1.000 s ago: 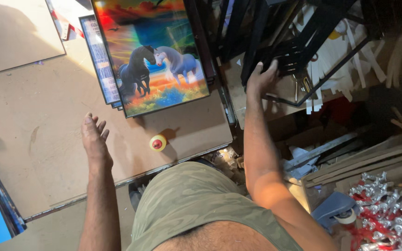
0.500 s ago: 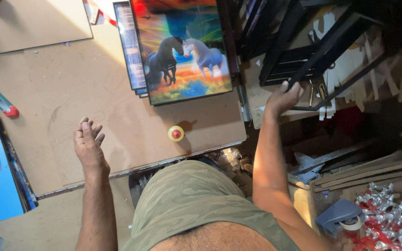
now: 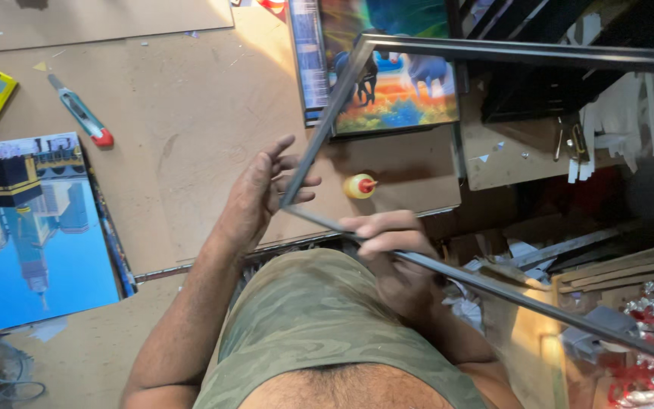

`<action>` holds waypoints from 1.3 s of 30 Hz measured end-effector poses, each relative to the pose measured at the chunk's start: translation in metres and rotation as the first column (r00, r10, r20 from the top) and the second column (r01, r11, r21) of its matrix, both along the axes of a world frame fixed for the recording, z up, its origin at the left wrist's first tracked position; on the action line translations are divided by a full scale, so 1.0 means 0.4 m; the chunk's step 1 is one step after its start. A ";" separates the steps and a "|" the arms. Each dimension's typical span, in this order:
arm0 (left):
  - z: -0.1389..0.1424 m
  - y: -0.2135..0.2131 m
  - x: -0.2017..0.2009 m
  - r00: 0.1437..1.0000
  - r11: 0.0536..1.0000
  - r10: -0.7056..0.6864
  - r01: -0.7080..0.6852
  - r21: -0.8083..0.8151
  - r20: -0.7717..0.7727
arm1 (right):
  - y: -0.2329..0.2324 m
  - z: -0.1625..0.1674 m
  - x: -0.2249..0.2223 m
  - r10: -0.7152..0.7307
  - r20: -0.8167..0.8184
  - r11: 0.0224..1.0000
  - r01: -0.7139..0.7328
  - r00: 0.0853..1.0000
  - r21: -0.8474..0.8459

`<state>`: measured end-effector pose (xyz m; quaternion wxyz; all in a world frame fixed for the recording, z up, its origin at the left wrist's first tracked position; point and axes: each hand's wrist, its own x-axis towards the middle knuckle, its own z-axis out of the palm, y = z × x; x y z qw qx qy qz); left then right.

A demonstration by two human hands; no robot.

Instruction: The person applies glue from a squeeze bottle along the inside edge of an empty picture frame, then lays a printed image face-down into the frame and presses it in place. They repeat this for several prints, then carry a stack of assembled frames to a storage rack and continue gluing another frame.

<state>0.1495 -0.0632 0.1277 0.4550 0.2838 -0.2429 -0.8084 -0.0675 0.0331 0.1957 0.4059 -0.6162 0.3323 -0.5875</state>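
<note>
Now lifted off the rack, frame point(image 3: 448, 151) hangs over bench point(image 3: 191, 113); right hand point(image 3: 391, 246) grips its lower bar, left hand point(image 3: 263, 193) spreads wide at its corner.

Head view, single camera, looking steeply down.

Worn on the person's head; faces down over the chest and green shirt point(image 3: 319, 333) at frame bottom, onto the brown desk point(image 3: 191, 121) filling the upper left. Close range: both forearms enter from below, left hand point(image 3: 255, 201) and right hand point(image 3: 387, 242) near centre. Desk edge runs across the middle; right of it the view drops to a cluttered floor (dim, detail hard to read). Pictures on the desk appear upside down from this side. No second view to share ground.
</note>
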 end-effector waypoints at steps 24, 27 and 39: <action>-0.460 0.218 0.689 -0.054 0.920 0.390 0.078 -0.385 0.919 | 0.032 -0.527 0.277 -0.187 -0.892 0.355 0.875 0.412 0.330; -0.460 0.223 0.681 -0.131 0.920 0.387 0.125 -0.372 0.913 | -0.038 -0.527 0.232 -0.649 -0.690 0.386 0.920 0.320 0.064; -0.491 0.156 0.717 -0.066 0.821 0.571 0.058 -0.568 0.818 | -0.071 -0.495 0.332 -0.367 -0.502 0.765 0.561 0.783 0.316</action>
